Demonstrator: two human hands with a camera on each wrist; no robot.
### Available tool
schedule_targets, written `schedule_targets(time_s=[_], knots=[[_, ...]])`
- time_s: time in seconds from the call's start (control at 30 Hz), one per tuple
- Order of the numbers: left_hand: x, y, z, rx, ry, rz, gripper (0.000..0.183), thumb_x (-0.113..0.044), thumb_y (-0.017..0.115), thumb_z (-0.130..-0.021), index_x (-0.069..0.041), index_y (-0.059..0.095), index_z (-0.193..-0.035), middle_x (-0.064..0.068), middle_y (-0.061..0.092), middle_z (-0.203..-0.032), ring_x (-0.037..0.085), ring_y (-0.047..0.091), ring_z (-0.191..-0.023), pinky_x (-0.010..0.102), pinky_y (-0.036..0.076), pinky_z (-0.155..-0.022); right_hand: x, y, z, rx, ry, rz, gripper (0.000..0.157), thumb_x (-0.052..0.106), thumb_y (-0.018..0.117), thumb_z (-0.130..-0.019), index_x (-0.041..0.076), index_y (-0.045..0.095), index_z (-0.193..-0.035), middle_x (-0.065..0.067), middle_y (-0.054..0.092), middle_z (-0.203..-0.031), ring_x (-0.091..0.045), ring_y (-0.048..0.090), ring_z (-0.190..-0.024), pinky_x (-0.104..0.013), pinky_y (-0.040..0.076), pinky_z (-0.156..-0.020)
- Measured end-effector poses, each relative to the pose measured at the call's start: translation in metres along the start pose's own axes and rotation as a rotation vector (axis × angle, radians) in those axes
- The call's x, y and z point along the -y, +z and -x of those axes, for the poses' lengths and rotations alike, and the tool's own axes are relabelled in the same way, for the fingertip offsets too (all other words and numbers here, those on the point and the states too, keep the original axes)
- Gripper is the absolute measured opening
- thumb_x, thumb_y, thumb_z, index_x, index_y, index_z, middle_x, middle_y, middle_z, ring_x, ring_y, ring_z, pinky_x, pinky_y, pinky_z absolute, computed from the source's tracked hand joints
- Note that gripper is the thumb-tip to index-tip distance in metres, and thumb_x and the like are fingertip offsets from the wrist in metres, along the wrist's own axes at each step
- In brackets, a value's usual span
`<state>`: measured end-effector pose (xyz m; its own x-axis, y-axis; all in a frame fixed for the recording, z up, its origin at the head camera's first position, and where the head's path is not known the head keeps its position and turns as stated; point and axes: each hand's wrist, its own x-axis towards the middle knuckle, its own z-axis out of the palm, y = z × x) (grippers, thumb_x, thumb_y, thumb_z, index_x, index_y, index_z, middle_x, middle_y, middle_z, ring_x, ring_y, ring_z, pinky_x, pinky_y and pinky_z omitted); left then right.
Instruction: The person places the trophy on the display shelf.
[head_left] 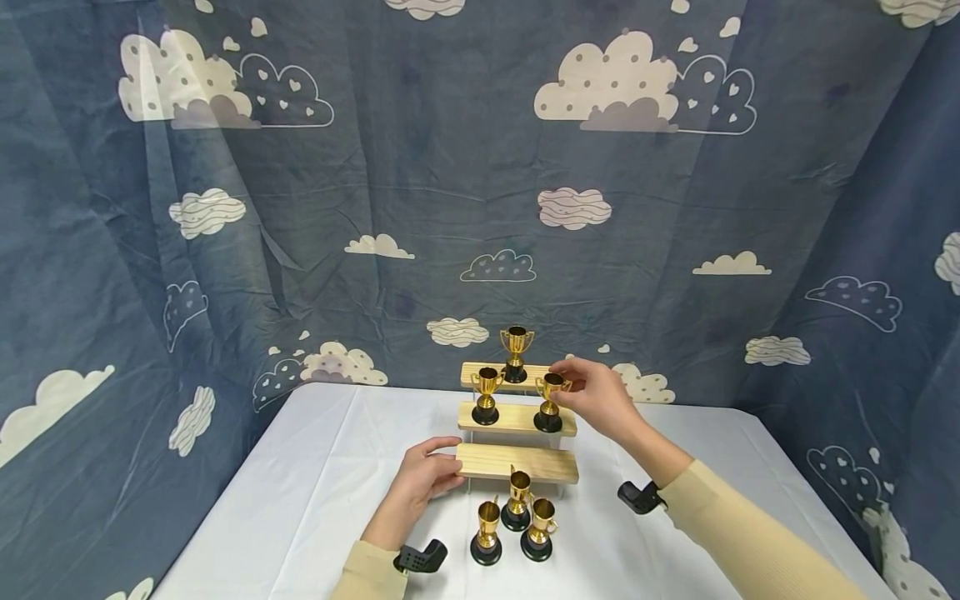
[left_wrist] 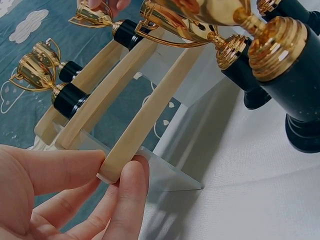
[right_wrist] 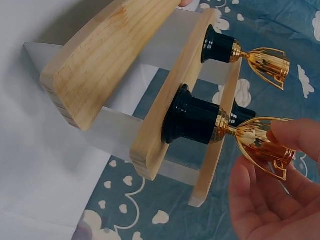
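A three-step display stand with wooden shelves and clear supports stands on the table. At the left end of its lowest shelf (head_left: 517, 463), my left hand (head_left: 420, 479) pinches the board between thumb and fingers. My right hand (head_left: 600, 398) pinches the cup of a small gold trophy (right_wrist: 260, 140) by its upper part. That trophy's black base is on the right of the middle shelf (head_left: 516, 417). Another trophy (head_left: 487, 393) stands on the left of the same shelf. A third trophy (head_left: 516, 348) is on the top shelf (head_left: 474, 372).
In front of the stand, three more trophies cluster on the white tablecloth: a left one (head_left: 488, 533), a rear one (head_left: 517, 500) and a right one (head_left: 539, 530). A blue cloud-patterned curtain (head_left: 450, 167) hangs behind the table (head_left: 322, 483) and at its sides.
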<state>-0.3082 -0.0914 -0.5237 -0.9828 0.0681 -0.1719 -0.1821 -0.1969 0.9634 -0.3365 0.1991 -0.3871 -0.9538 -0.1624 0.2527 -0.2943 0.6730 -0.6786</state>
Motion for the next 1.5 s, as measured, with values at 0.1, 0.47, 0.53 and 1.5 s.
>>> schedule_targets(time_s=[0.1,0.47,0.53,1.5], knots=[[0.0005,-0.0001,0.0001,-0.004,0.003,-0.005,0.053,0.009,0.068,-0.079,0.004,0.059,-0.132,0.014,0.067,-0.093,0.018,0.069,-0.071,0.032,0.063,-0.07,-0.0012,0.0008,-0.0026,0.001,-0.013,0.004,0.04,0.018,0.079,-0.086,0.015,0.068,-0.124,-0.002,0.071,-0.107,-0.018,0.066,-0.089,-0.039,0.057,-0.075],[0.002,-0.0005,-0.0019,-0.008,0.0,-0.008,0.053,0.009,0.068,-0.078,0.003,0.061,-0.13,0.015,0.068,-0.093,0.017,0.069,-0.071,0.03,0.062,-0.068,-0.0023,0.0047,-0.0082,-0.006,-0.011,0.008,0.038,0.019,0.08,-0.085,0.018,0.069,-0.122,0.0,0.071,-0.105,-0.016,0.066,-0.086,-0.04,0.057,-0.075],[0.0022,-0.0005,-0.0017,-0.008,-0.002,-0.008,0.053,0.009,0.068,-0.078,0.003,0.061,-0.13,0.015,0.067,-0.093,0.017,0.069,-0.07,0.03,0.062,-0.068,-0.0024,0.0056,-0.0082,-0.005,-0.01,0.009,0.039,0.02,0.08,-0.085,0.019,0.069,-0.122,0.001,0.071,-0.105,-0.016,0.066,-0.086,-0.039,0.057,-0.074],[0.0015,0.0006,-0.0001,-0.013,-0.001,-0.011,0.052,0.008,0.069,-0.08,0.0,0.061,-0.131,0.015,0.066,-0.096,0.018,0.069,-0.073,0.031,0.062,-0.071,-0.0054,0.0074,-0.0086,0.001,-0.032,-0.012,0.039,0.021,0.079,-0.086,0.02,0.068,-0.123,0.001,0.07,-0.109,-0.018,0.067,-0.089,-0.037,0.058,-0.074]])
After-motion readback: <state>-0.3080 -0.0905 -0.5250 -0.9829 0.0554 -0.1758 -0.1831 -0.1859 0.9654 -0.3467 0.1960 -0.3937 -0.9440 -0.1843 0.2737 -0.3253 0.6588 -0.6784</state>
